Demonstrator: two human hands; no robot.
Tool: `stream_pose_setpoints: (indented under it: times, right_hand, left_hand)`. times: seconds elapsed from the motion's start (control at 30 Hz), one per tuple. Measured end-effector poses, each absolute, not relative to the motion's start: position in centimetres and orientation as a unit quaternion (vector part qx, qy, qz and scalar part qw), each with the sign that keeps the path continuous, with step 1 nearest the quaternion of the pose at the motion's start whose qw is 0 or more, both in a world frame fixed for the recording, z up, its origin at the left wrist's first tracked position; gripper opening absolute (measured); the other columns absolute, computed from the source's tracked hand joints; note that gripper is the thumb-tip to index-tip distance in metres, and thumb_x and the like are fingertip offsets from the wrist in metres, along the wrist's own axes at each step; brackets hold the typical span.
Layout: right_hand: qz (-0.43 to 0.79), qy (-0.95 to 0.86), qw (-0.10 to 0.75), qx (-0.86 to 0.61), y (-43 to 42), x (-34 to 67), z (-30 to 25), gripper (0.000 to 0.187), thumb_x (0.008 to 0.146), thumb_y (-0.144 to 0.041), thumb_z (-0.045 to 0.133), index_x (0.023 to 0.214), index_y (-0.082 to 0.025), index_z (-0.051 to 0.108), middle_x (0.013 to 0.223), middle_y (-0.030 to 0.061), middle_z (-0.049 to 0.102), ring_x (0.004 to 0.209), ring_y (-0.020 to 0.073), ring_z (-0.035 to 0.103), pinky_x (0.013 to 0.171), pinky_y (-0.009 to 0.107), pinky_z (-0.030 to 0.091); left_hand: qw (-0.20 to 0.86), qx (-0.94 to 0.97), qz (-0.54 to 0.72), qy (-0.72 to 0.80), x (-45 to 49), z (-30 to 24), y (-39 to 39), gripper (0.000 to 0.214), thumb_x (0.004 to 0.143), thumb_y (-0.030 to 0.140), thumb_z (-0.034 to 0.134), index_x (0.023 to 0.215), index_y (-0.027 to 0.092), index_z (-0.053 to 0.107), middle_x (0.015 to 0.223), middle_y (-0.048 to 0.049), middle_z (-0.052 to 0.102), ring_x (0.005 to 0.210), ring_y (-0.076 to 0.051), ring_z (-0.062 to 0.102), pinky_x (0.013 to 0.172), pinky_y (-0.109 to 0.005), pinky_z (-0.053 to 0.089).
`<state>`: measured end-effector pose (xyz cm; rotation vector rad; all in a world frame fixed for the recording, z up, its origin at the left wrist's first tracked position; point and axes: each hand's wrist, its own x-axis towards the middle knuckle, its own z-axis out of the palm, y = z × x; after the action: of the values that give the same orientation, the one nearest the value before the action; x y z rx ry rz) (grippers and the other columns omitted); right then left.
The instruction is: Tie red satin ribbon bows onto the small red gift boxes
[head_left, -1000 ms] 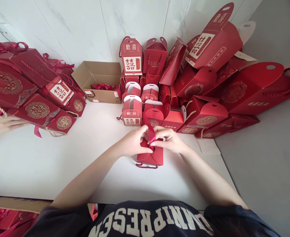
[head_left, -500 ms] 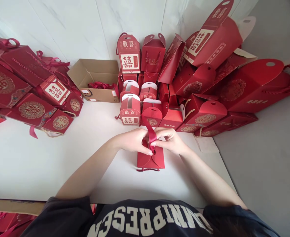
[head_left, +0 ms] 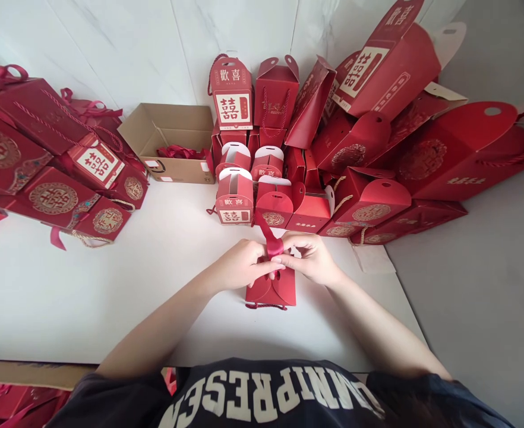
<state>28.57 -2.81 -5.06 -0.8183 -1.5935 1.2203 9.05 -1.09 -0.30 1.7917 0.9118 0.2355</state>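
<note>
A small red gift box (head_left: 266,293) stands on the white table in front of me, its curved flaps folded over on top and a twisted cord handle (head_left: 266,307) hanging along its near side. A dark pink ribbon (head_left: 272,242) rises in a loop above the flaps. My left hand (head_left: 243,263) pinches the ribbon from the left, with its thumb reaching across over the box top. From the right, my right hand (head_left: 312,257) pinches the ribbon between thumb and index finger. Both sets of fingertips meet at the ribbon and partly hide the knot area and the flap holes.
Several red boxes (head_left: 274,205) stand just beyond my hands, with larger ones (head_left: 373,196) stacked at the right by the grey wall. A cardboard box (head_left: 182,170) holding ribbons sits at the back. Decorated red boxes (head_left: 52,196) are piled at the left.
My left hand has shifted slightly down, and its thumb now points more to the right, against my right fingertips. The ribbon loop sits rounder between the hands.
</note>
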Motion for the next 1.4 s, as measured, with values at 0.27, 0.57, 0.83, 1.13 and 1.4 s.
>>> stream_pose_setpoints:
  times: [0.27,0.57,0.83,1.13,1.4]
  right_hand:
    - [0.569,-0.507,0.502,-0.410,-4.1,28.3,-5.5,0.024,0.088,-0.038,0.068,0.074,-0.019,0.073,0.063,-0.0009,0.060,0.062,0.0120,0.051,0.064,0.028,0.045]
    - [0.554,-0.462,0.577,-0.383,-6.2,29.4,-5.8,0.007,0.085,-0.029,0.073,0.083,-0.023,0.069,0.075,-0.0003,0.068,0.068,0.0124,0.059,0.068,0.027,0.050]
    - [0.506,-0.667,0.469,-0.283,-9.7,30.1,-3.5,0.009,0.087,-0.015,0.066,0.091,-0.022,0.069,0.084,0.0073,0.073,0.076,0.0192,0.068,0.070,0.034,0.055]
    - [0.507,-0.734,0.270,-0.363,-9.5,33.4,-1.6,0.023,0.094,-0.028,0.058,0.076,-0.020,0.068,0.070,0.0047,0.071,0.063,0.0150,0.066,0.061,0.026,0.051]
    - [0.266,-0.741,0.236,-0.570,-6.9,32.6,-1.0,0.025,0.095,-0.044,0.055,0.104,-0.023,0.063,0.096,0.0075,0.066,0.069,0.0168,0.057,0.066,0.031,0.046]
  left_hand:
    - [0.574,0.719,0.101,0.378,8.3,-0.8,-1.0,0.045,0.097,0.049,0.045,0.106,0.017,0.075,0.083,-0.0043,0.074,0.045,-0.007,0.051,0.055,-0.023,0.046]
    - [0.560,0.712,0.125,0.404,7.9,-1.2,-1.1,0.054,0.096,0.050,0.045,0.062,0.015,0.067,0.048,-0.0027,0.061,0.052,-0.014,0.057,0.061,-0.026,0.045]
    - [0.567,0.710,0.150,0.391,7.6,-1.5,-0.9,0.045,0.097,0.048,0.045,0.098,0.014,0.075,0.043,0.0033,0.050,0.046,-0.012,0.052,0.062,-0.025,0.047]
    - [0.553,0.686,0.207,0.424,6.7,-1.7,-0.3,0.046,0.097,0.050,0.044,0.093,0.015,0.074,0.066,-0.0027,0.066,0.049,-0.010,0.052,0.055,-0.023,0.044]
    - [0.545,0.687,0.210,0.433,6.8,-2.4,-0.4,0.047,0.097,0.050,0.045,0.084,0.015,0.073,0.057,-0.0008,0.063,0.055,-0.013,0.057,0.067,-0.027,0.048]
